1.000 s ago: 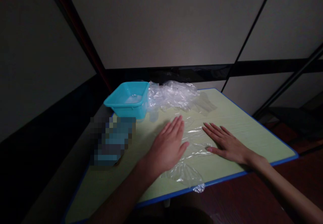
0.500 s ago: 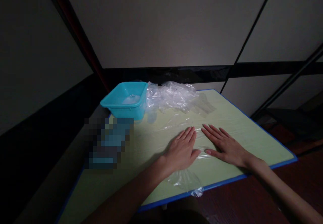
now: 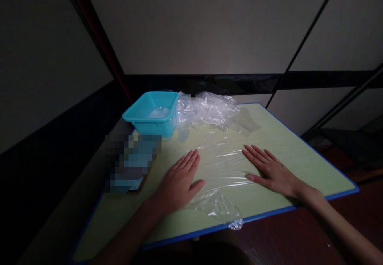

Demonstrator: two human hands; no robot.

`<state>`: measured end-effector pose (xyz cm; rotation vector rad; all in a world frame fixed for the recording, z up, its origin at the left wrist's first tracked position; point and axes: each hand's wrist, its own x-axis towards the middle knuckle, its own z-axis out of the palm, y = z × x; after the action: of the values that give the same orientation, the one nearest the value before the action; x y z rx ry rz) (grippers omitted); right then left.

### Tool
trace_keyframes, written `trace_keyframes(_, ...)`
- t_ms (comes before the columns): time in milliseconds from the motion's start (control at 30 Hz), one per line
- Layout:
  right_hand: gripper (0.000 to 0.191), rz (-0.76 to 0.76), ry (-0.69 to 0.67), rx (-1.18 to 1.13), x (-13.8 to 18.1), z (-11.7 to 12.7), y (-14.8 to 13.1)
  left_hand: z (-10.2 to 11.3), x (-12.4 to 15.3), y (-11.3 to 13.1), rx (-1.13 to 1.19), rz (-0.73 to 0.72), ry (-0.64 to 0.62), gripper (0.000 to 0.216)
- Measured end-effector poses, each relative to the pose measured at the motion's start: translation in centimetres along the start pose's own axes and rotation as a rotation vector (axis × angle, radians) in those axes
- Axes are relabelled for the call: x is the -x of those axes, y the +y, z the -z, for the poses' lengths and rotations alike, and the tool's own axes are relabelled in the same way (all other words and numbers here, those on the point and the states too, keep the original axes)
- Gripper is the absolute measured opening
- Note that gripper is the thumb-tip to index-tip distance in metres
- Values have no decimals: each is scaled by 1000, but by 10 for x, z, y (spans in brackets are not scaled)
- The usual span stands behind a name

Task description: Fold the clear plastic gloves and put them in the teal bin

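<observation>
Two flat palms: left hand (image 3: 176,183) and right hand (image 3: 271,171), fingers extended, gripping nothing, press film (image 3: 223,165) stretched between them on bench (image 3: 299,153). Step, apparently: smoothing. Any further stroke calls for light, even pressure.

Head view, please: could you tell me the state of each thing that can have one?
clear plastic sheet, spread on the table, wrinkled, near corner hanging over the edge.
left hand, open, flat, palm down at the sheet's left edge.
right hand, open, fingers spread, flat on the sheet.
turquoise tub, upright, uncovered.
plastic pile, crumpled beside the tub.
</observation>
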<state>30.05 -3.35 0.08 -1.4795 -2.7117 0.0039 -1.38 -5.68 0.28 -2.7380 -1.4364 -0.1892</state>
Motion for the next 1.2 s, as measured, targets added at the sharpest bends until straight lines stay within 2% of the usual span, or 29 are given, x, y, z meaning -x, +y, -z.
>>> trace_keyframes(267, 71, 5, 8, -40, 0, -1, 5, 2, -7, 1, -15, -14, -25, 63)
trace_keyframes(567, 72, -12, -70, -56, -10, 4, 25, 0, -30, -2, -29, -30, -16, 63)
trace_keyframes(667, 69, -86, -55, -73, -8, 10, 26, -1, -31, -2, -34, -26, -2, 63)
trace_keyframes(767, 68, -165, 86, -71, -7, 20, 6, -2, -29, -1, -27, -23, 3, 63)
trace_keyframes(833, 71, -90, 143, -74, -10, 26, -20, -1, -29, -1, -23, -21, 0, 63)
trace_keyframes(1000, 77, 117, 132, -97, -22, 19, -80, 0, -30, 0, -19, -19, 6, 63)
trace_keyframes(1100, 79, 172, 131, -97, -22, 6, -89, -1, -30, 0, -15, -16, 9, 63)
trace_keyframes(1200, 80, 173, 109, -64, -14, -2, -83, -1, -29, 0, -12, -20, 14, 63)
